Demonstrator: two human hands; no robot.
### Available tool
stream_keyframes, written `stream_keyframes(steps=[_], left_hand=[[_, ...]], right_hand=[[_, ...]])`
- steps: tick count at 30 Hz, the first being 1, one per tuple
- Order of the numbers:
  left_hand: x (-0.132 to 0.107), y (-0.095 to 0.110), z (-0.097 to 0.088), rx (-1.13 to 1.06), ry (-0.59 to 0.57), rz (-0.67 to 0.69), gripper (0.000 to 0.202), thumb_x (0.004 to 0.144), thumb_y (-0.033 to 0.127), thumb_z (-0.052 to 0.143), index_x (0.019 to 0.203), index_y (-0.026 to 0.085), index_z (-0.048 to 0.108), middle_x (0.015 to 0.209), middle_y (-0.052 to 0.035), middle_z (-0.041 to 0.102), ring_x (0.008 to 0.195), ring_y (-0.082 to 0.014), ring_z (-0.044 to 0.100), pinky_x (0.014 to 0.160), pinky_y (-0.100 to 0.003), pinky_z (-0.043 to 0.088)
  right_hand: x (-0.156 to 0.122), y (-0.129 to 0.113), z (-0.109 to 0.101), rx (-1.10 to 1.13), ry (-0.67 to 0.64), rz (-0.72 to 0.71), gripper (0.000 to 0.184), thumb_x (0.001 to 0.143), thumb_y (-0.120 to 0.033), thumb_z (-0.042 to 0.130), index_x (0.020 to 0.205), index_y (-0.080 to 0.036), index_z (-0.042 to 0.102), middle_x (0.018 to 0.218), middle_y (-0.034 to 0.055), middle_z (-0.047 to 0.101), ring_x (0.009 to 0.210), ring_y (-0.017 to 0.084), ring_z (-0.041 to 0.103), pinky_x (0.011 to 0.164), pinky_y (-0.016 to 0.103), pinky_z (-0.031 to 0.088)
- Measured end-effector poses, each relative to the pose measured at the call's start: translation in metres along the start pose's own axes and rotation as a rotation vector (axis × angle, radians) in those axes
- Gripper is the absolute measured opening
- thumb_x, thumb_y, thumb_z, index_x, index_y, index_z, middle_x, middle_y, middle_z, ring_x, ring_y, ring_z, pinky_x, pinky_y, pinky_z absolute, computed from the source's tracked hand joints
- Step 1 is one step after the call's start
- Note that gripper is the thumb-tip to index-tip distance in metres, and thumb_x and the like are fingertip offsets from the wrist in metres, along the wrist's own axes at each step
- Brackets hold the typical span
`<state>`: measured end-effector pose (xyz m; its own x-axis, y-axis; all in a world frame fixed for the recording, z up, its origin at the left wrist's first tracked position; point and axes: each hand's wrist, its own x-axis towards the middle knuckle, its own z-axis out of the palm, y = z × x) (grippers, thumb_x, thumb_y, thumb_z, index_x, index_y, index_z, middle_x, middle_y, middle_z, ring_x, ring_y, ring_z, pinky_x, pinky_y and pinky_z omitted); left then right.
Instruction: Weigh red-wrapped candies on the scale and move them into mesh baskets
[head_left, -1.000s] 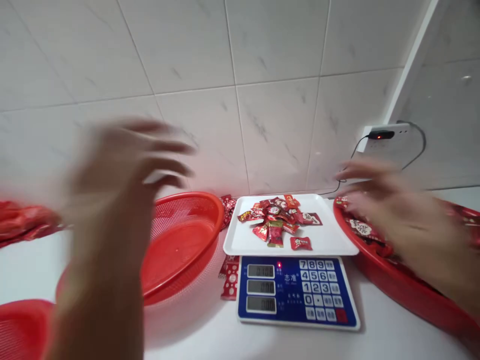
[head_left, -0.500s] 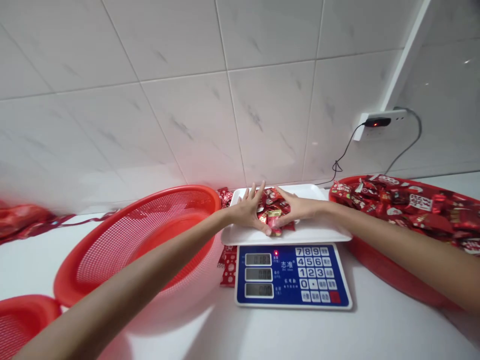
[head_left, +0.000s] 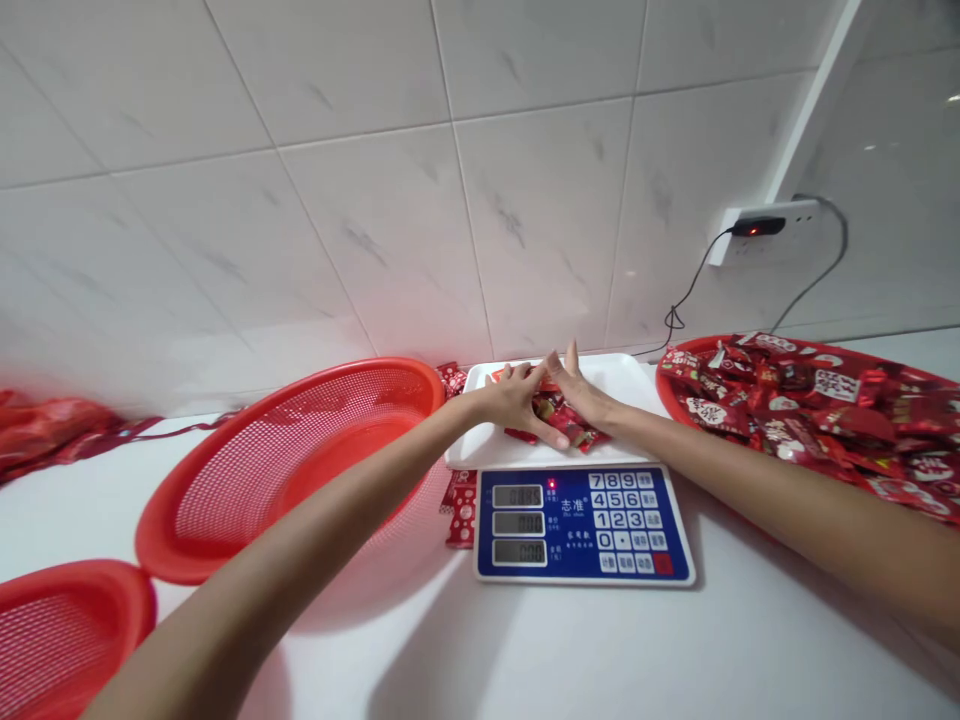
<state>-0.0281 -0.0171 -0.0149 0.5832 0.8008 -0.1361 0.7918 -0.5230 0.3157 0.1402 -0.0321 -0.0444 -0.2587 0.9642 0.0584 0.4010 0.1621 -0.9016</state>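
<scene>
Just right of frame centre, the left hand (head_left: 516, 402) and right hand (head_left: 587, 397), both spread, cup wrapped candies (head_left: 568, 424), probably light, slippery, best scooped from both sides.

Tiled wall (head_left: 540, 240): pale, grey marbly streaks, bit shiny
Socket (head_left: 772, 246): white, over on the right
Black plug (head_left: 759, 228): plugged in there, tiny red light glowing
White strip (head_left: 814, 115): slants down to the socket
Thin cord (head_left: 703, 268): black, loopy tangle partway
Grey cable (head_left: 845, 235): curves downward
Red plastic (head_left: 41, 430): crumpled, far left
</scene>
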Motion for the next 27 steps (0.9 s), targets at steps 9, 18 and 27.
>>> stream_keyframes(steps=[9, 18, 27], left_hand=[[0.003, 0.011, 0.013, 0.026, 0.047, -0.017, 0.117, 0.068, 0.082, 0.072, 0.163, 0.035, 0.024, 0.168, -0.0198, 0.026, 0.155, -0.0527, 0.016, 0.116, -0.074, 0.027], [-0.004, 0.029, 0.025, 0.051, 0.273, -0.012, 0.057, 0.081, 0.049, 0.075, 0.131, 0.025, 0.064, 0.126, -0.0137, 0.060, 0.113, -0.0389, 0.062, 0.101, -0.055, 0.050], [-0.006, 0.032, 0.027, -0.075, 0.456, 0.091, 0.028, 0.088, 0.027, 0.067, 0.114, 0.019, 0.071, 0.108, -0.0111, 0.065, 0.093, -0.0287, 0.067, 0.091, -0.044, 0.054]], right_hand=[[-0.014, -0.009, 0.015, 0.170, 0.166, 0.125, 0.118, 0.082, -0.095, 0.011, 0.166, -0.012, 0.014, 0.158, 0.0174, 0.047, 0.151, 0.033, 0.037, 0.125, 0.050, 0.032], [-0.004, -0.017, 0.009, 0.090, 0.333, 0.283, 0.116, 0.081, -0.093, 0.022, 0.162, -0.009, 0.030, 0.163, 0.0232, 0.032, 0.154, 0.037, 0.028, 0.128, 0.047, 0.021], [-0.006, -0.007, -0.021, 0.137, 0.266, 0.264, 0.084, 0.094, -0.079, 0.028, 0.143, -0.018, 0.058, 0.151, 0.0145, 0.053, 0.138, 0.027, 0.052, 0.116, 0.038, 0.041]])
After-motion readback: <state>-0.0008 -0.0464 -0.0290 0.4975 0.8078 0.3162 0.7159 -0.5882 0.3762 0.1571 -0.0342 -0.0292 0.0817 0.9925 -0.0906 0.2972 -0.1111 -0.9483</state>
